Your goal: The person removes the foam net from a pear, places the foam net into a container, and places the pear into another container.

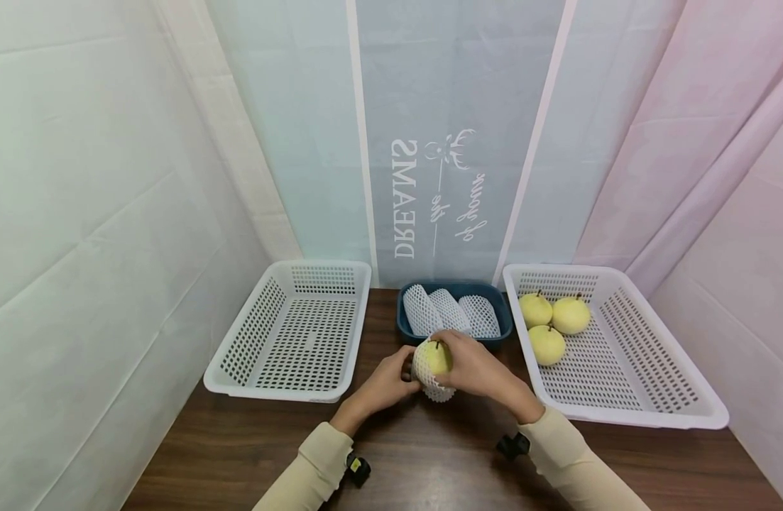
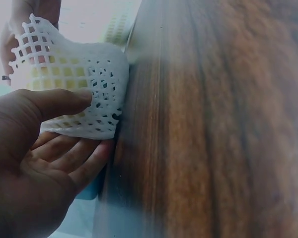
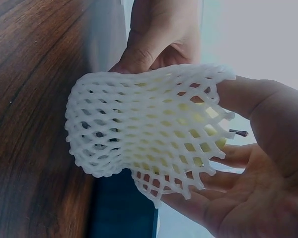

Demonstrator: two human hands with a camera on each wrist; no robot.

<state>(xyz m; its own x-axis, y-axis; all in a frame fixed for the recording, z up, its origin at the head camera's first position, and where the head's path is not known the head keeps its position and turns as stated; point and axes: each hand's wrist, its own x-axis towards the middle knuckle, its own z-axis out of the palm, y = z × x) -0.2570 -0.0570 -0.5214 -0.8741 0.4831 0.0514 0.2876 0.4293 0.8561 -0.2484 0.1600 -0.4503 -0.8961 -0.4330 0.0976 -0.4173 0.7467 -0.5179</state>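
Note:
A yellow pear with a dark stem sits inside a white foam net sleeve, upright over the wooden table. My left hand holds the sleeve from the left, thumb on the near side and fingers behind it. From the right, my right hand grips the pear near its top, with fingers and thumb at the sleeve's open rim. In the right wrist view, the lower part of the sleeve extends past the pear, and the stem pokes out at the open end.
Behind the hands, a dark blue basket holds several foam net sleeves. A white perforated basket stands on the left. Another white basket on the right holds three pears. Curtains and white walls surround the table.

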